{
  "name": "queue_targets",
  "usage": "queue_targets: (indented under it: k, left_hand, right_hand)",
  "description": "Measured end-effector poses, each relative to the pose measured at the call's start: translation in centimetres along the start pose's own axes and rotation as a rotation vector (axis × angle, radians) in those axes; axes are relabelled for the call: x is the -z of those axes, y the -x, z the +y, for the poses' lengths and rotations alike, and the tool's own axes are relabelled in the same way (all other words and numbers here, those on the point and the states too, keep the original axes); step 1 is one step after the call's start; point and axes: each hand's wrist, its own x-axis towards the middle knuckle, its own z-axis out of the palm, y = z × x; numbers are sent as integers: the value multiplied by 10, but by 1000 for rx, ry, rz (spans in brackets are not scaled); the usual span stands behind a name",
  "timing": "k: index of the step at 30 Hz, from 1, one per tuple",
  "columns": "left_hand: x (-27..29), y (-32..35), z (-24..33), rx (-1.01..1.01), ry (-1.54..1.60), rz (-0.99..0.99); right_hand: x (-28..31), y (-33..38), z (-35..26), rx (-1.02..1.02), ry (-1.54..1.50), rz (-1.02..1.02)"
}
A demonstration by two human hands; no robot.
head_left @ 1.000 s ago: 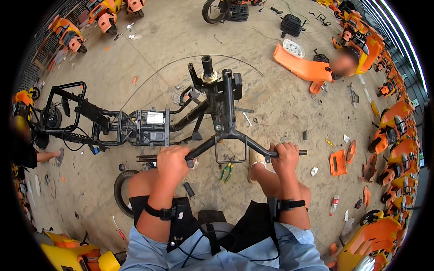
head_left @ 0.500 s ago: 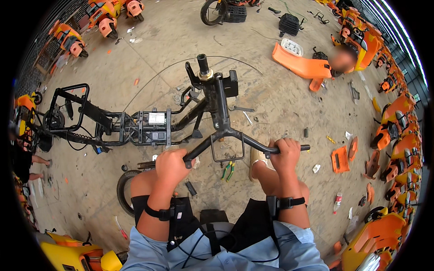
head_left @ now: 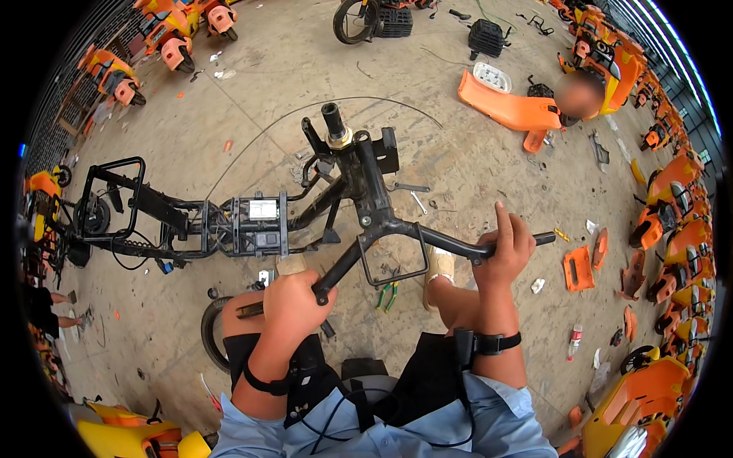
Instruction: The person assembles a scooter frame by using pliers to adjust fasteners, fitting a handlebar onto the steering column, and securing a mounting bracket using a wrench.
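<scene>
My left hand (head_left: 289, 302) is wrapped round the left end of a black handlebar (head_left: 450, 246). On the bar's right side rests my right hand (head_left: 505, 250), its index finger raised and its grip looser, the bar's tip sticking out beyond it. The handlebar slants up to the right and joins the upright black steering column (head_left: 372, 195). A square wire bracket (head_left: 393, 281) hangs below the middle of the bar. Beyond the column, a bare black scooter frame (head_left: 205, 233) stretches left, with a brass-coloured nut (head_left: 338, 139) on its head tube.
Green-handled pliers (head_left: 388, 295) and a wrench (head_left: 419, 202) lie on the concrete. A black wheel (head_left: 210, 336) is beside my left knee. Orange body panels (head_left: 508, 107) lie to the far right, near a crouching person (head_left: 580, 95). Rows of orange scooters (head_left: 683, 252) line the right side.
The handlebar has turned and tilted, its right end swinging out to the right. My right hand moved right with it and lifted its index finger. The left hand came slightly nearer, still gripping.
</scene>
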Motion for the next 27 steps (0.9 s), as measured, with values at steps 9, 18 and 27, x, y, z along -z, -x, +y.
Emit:
queue_targets:
  k: [9, 18, 27]
  left_hand:
    - [12, -12, 11, 34, 21, -54]
    - [5, -44, -7, 42, -16, -87]
    - [-25, -52, -52, -215, -98, 195]
  right_hand:
    - [-10, -17, 6, 18, -20, -25]
    - [-27, -22, -4, -53, -61, -239]
    - [-32, 21, -11, -98, -207, -1098]
